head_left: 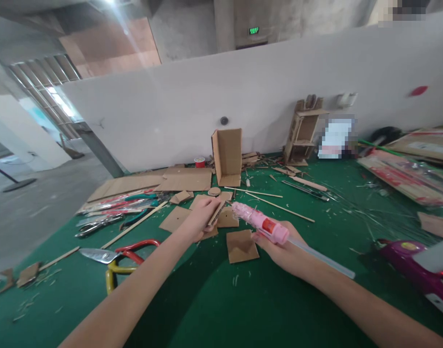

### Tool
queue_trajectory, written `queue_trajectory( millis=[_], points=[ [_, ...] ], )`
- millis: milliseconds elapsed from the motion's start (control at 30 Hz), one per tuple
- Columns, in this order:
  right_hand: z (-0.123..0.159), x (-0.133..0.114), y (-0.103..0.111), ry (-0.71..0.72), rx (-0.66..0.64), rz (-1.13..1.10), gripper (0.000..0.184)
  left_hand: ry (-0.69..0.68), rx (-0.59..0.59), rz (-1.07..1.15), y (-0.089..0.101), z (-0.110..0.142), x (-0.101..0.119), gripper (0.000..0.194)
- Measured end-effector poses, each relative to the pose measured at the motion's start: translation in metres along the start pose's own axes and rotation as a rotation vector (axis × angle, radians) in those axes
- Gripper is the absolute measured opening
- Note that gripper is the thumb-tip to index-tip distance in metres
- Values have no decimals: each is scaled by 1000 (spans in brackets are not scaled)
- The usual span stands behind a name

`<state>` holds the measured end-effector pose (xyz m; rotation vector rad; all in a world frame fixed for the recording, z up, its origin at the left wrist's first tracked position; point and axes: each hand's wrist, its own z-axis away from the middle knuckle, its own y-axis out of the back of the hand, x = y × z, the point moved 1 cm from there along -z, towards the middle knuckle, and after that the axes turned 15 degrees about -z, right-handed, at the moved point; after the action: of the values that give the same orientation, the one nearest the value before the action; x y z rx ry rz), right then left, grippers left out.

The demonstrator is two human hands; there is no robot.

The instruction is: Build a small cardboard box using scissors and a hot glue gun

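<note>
Pinched in my left hand point(203, 215) is a small cardboard piece point(216, 213), its edge turned toward the glue gun. My right hand point(279, 244) is wrapped round a pink hot glue gun point(261, 222), with a clear glue stick point(326, 261) jutting from its back end. The gun's nozzle is close to the cardboard edge; whether they touch I cannot tell. A flat cardboard square point(242, 246) lies below, between both hands. More cardboard squares point(175, 219), some with a small hole, lie under and beside my left hand.
Scissors with red and yellow handles point(129, 253) lie left of my left forearm. Thin wooden sticks point(279, 207) and a folded cardboard stand point(229, 157) are ahead. A cardboard tower point(304, 130) stands by the white partition point(163, 116). A purple tool point(406, 261) sits far right.
</note>
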<state>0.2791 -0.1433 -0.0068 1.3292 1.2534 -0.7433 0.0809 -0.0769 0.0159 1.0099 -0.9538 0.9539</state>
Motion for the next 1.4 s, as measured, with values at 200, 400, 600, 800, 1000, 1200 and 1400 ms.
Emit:
queue_trajectory(
  millis=[200, 400, 600, 800, 1000, 1200, 1400],
  points=[
    [0, -2, -1, 26, -66, 6, 29, -7, 8, -2, 1, -2, -2, 18],
    [0, -7, -4, 80, -124, 27, 29, -3, 37, 9, 2, -5, -4, 18],
    [2, -11, -7, 103, -172, 55, 30, 29, 44, 20, 2, -3, -2, 20],
    [3, -15, -8, 139, -282, 0, 26, 58, 71, 5, 2, -4, -3, 21],
    [3, -11, -8, 141, -243, -13, 27, 39, 60, 15, 3, -4, -5, 20],
    [2, -7, -9, 67, -104, -31, 28, 16, 26, 21, 3, -5, -6, 22],
    [2, -11, -9, 68, -178, 16, 30, 24, 38, 29, 3, -3, -5, 21]
  ],
)
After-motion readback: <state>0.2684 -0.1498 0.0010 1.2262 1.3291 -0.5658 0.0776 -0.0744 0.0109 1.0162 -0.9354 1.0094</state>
